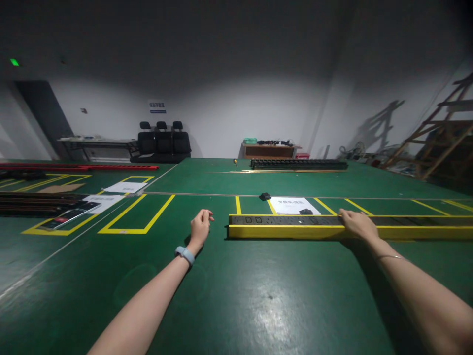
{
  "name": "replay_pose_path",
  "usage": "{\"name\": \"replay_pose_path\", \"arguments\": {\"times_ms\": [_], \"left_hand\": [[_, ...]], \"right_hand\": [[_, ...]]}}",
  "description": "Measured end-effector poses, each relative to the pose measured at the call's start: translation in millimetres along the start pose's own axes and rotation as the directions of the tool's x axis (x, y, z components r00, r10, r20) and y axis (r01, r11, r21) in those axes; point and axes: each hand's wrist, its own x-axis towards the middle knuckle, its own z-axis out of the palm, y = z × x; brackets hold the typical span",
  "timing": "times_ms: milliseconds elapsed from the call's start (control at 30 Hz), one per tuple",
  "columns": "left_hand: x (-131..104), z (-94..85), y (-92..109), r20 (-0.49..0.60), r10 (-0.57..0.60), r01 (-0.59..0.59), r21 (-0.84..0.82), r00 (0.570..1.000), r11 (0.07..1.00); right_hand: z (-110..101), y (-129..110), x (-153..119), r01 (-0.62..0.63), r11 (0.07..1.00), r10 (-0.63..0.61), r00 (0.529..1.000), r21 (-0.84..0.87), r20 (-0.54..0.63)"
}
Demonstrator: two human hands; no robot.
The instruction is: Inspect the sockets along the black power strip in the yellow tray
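A long power strip (281, 231) with yellow sides and a black socket face lies level across the right half of the green surface. My right hand (357, 224) is on it from above, the fingers closed over its far edge. Left of the strip's end and apart from it is my left hand (200, 228), its fingers curled in; whatever they might hold is hidden. Behind the strip sit a small black part (265, 196) and a white printed sheet (293, 206), with another dark piece (305, 212) on the sheet.
Yellow tape outlines (158, 214) mark the green surface (236, 296). Dark long bars (40, 203) and printed sheets lie at left, a red bar (81, 167) beyond. Further back are black bars (299, 164), a yellow-handled tool (235, 161), black seats (163, 143) and a wooden ladder (441, 123).
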Motion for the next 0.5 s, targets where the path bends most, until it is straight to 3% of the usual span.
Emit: {"name": "replay_pose_path", "arguments": {"times_ms": [67, 133, 233, 300, 367, 433, 467, 500], "left_hand": [[-2.3, -4.5, 5.4, -0.067, 0.091, -0.085, 0.083, 0.994, 0.993], [-6.5, -5.7, 12.5, -0.065, 0.2, -0.189, 0.15, 0.978, 0.971], [-18.4, 1.6, 26.8, 0.053, 0.357, -0.36, 0.189, 0.933, 0.914], [-30.3, 11.8, 37.9, 0.166, 0.447, -0.471, 0.164, 0.879, 0.867], [-43.8, 24.1, 48.8, 0.315, 0.568, -0.628, 0.129, 0.76, 0.768], [-56.4, 35.6, 57.9, 0.472, 0.697, -0.821, 0.116, 0.54, 0.558], [-61.6, 40.3, 61.3, 0.518, 0.729, -0.882, 0.121, 0.447, 0.455], [-65.6, 43.9, 64.0, 0.546, 0.746, -0.919, 0.137, 0.382, 0.37]], "right_hand": [[6.1, 7.6, 3.2, -0.087, 0.996, 0.087, 0.995, 0.002, 0.042], [12.3, 5.8, 3.4, -0.148, 0.989, 0.148, 0.988, 0.004, 0.053], [15.5, -6.7, -2.9, -0.184, 0.983, 0.184, 0.982, 0.012, 0.042], [13.9, -20.0, -10.9, -0.178, 0.984, 0.177, 0.984, 0.018, 0.027], [11.6, -38.1, -21.3, -0.162, 0.986, 0.162, 0.987, 0.028, 0.003], [9.8, -62.3, -33.6, -0.142, 0.989, 0.143, 0.989, 0.043, -0.026], [9.4, -77.1, -40.5, -0.126, 0.991, 0.128, 0.991, 0.052, -0.043], [9.3, -93.7, -47.8, -0.106, 0.992, 0.11, 0.992, 0.061, -0.062]]}}
